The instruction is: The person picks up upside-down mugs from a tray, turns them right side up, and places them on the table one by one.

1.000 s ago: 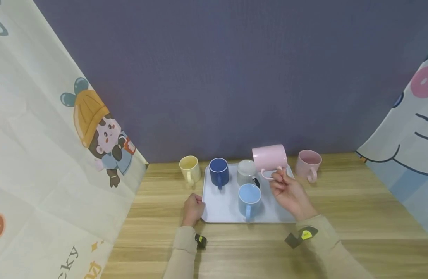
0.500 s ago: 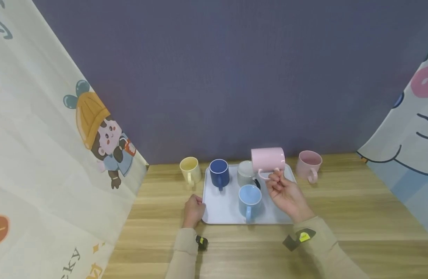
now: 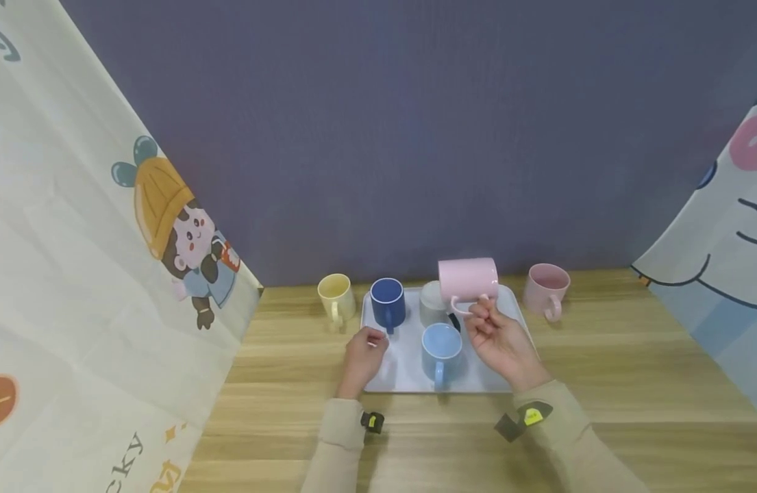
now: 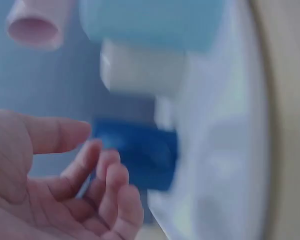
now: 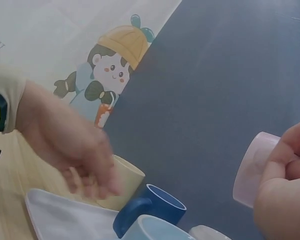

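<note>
My right hand grips a light pink mug by its handle. That mug lies on its side in the air over the tray's back right, its mouth turned left. My left hand hovers over the left side of the white tray, its fingers loosely bent around nothing. In the left wrist view, its fingers appear in front of the dark blue mug. On the tray, the dark blue mug, a light blue mug and a grey-white mug stand upright, the last partly hidden by the raised mug.
A yellow mug stands left of the tray on the wooden table. Another pink mug stands to the right. A dark blue-grey wall rises directly behind, with printed curtains on both sides.
My left hand has left the tray's left edge and moved right and up over the tray. The raised pink mug has shifted slightly left in my right hand.
</note>
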The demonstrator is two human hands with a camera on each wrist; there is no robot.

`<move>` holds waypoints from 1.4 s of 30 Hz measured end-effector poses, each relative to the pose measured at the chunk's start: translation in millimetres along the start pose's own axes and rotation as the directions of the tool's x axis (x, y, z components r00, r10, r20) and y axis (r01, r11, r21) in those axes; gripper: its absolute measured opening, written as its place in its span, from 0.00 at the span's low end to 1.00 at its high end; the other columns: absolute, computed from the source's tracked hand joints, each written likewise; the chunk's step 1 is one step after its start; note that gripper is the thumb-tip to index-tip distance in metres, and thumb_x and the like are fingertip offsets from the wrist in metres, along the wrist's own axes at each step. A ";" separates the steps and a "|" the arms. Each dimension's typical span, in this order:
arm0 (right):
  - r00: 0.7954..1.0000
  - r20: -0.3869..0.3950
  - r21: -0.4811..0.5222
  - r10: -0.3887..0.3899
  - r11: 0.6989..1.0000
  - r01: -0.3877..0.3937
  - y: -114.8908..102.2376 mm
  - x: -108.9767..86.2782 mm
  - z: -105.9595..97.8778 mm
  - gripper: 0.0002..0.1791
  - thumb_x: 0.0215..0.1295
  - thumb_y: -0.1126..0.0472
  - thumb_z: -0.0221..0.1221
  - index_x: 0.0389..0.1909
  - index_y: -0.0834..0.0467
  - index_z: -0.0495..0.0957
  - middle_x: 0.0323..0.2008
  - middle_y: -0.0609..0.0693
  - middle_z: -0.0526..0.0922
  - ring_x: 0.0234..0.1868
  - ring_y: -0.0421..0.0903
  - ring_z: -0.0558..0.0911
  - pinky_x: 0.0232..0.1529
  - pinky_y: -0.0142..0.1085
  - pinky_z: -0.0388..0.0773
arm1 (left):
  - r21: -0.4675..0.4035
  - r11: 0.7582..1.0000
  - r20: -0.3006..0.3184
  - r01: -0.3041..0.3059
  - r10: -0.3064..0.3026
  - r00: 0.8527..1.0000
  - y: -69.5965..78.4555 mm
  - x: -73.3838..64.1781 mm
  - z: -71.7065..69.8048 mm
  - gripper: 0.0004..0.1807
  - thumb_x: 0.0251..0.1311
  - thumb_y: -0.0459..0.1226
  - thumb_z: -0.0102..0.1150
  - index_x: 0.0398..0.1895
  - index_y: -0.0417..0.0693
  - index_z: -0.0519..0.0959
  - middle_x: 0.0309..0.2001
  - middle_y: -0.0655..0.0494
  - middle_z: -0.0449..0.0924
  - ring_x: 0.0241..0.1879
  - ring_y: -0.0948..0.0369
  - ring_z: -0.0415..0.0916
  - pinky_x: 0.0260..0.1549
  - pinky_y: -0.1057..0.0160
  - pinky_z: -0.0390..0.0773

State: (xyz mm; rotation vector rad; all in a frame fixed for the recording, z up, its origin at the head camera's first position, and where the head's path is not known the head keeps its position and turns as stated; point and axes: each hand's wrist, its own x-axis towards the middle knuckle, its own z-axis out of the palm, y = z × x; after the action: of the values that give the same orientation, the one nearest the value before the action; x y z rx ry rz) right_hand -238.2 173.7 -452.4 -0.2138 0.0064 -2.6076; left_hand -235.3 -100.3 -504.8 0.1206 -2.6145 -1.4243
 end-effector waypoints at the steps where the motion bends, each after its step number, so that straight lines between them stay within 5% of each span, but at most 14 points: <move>1: 1.000 0.001 0.002 0.001 1.000 -0.001 0.8 0.6 0.4 0.15 0.83 0.60 0.39 0.37 0.60 0.70 0.30 0.53 0.75 0.33 0.37 0.58 0.35 0.27 0.64 | -0.055 0.998 0.038 -0.020 0.022 0.999 7.9 -0.7 2.3 0.07 0.67 0.35 0.61 0.40 0.39 0.83 0.37 0.46 0.85 0.36 0.59 0.79 0.36 0.63 0.79; 3: 1.000 0.002 0.007 0.000 1.000 0.000 2.9 2.2 0.9 0.15 0.83 0.59 0.39 0.37 0.60 0.70 0.30 0.52 0.75 0.33 0.37 0.60 0.35 0.27 0.65 | -0.193 0.981 0.119 -0.036 0.060 0.991 23.2 -2.1 6.6 0.09 0.71 0.36 0.58 0.42 0.38 0.83 0.39 0.45 0.85 0.36 0.61 0.78 0.36 0.65 0.80; 5: 1.000 -0.001 0.018 -0.002 1.000 0.002 5.3 3.7 1.0 0.13 0.82 0.59 0.39 0.38 0.58 0.68 0.30 0.52 0.74 0.32 0.38 0.62 0.35 0.27 0.64 | -0.346 0.938 0.196 0.004 0.068 0.978 36.9 -3.4 10.5 0.13 0.74 0.37 0.55 0.46 0.35 0.82 0.40 0.45 0.84 0.36 0.62 0.77 0.38 0.65 0.80; 8: 1.000 -0.007 0.049 0.000 0.999 0.001 9.1 4.9 0.5 0.10 0.81 0.58 0.40 0.39 0.56 0.65 0.31 0.52 0.73 0.31 0.39 0.64 0.35 0.26 0.60 | -0.553 0.826 0.282 0.109 0.063 0.957 53.3 -5.4 15.9 0.17 0.75 0.37 0.52 0.51 0.29 0.79 0.39 0.48 0.82 0.35 0.62 0.76 0.41 0.64 0.81; 11: 1.000 -0.007 0.061 -0.001 0.998 0.001 13.0 4.9 -0.1 0.09 0.81 0.58 0.40 0.39 0.56 0.64 0.31 0.52 0.72 0.31 0.39 0.65 0.36 0.26 0.56 | -0.671 0.716 0.322 0.190 0.050 0.945 64.3 -7.4 22.8 0.19 0.75 0.37 0.52 0.55 0.26 0.77 0.37 0.55 0.81 0.34 0.63 0.76 0.40 0.65 0.80; 21: 0.998 0.053 -0.014 0.028 1.000 -0.028 22.9 5.7 -2.5 0.15 0.83 0.58 0.36 0.41 0.61 0.69 0.31 0.52 0.72 0.31 0.39 0.68 0.35 0.22 0.51 | -0.812 0.407 0.454 0.418 -0.010 0.891 84.6 -12.7 42.4 0.07 0.74 0.38 0.56 0.39 0.51 0.84 0.34 0.62 0.84 0.31 0.67 0.74 0.34 0.69 0.77; 25: 0.992 0.113 -0.053 0.051 0.998 -0.046 25.1 4.9 -3.7 0.18 0.83 0.57 0.33 0.41 0.61 0.69 0.32 0.52 0.74 0.33 0.40 0.71 0.35 0.21 0.52 | -0.835 0.279 0.493 0.475 -0.007 0.870 86.6 -13.5 43.7 0.09 0.74 0.38 0.55 0.38 0.51 0.85 0.34 0.61 0.82 0.30 0.66 0.71 0.34 0.69 0.74; 36: 0.964 0.237 -0.160 0.118 0.984 -0.081 28.4 4.8 -6.3 0.26 0.83 0.53 0.24 0.43 0.59 0.70 0.36 0.51 0.78 0.32 0.39 0.72 0.36 0.25 0.70 | -0.817 0.106 0.577 0.567 0.100 0.811 87.0 -14.1 39.8 0.17 0.80 0.38 0.43 0.37 0.52 0.82 0.33 0.63 0.81 0.23 0.72 0.67 0.23 0.76 0.64; 42: 0.963 0.229 -0.198 0.144 0.975 -0.099 29.0 4.9 -6.7 0.26 0.84 0.54 0.22 0.41 0.59 0.70 0.37 0.50 0.78 0.31 0.39 0.72 0.37 0.25 0.71 | -0.811 0.071 0.583 0.581 0.176 0.793 85.1 -15.6 37.9 0.17 0.80 0.39 0.41 0.38 0.52 0.81 0.35 0.64 0.80 0.21 0.73 0.62 0.19 0.77 0.59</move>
State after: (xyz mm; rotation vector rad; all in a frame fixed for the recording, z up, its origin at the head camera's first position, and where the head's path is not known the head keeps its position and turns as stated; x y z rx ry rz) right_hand -228.9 146.0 -459.7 -0.5787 0.1714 -2.4417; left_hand -226.2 -20.4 -455.1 -0.1154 -1.0817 -3.4574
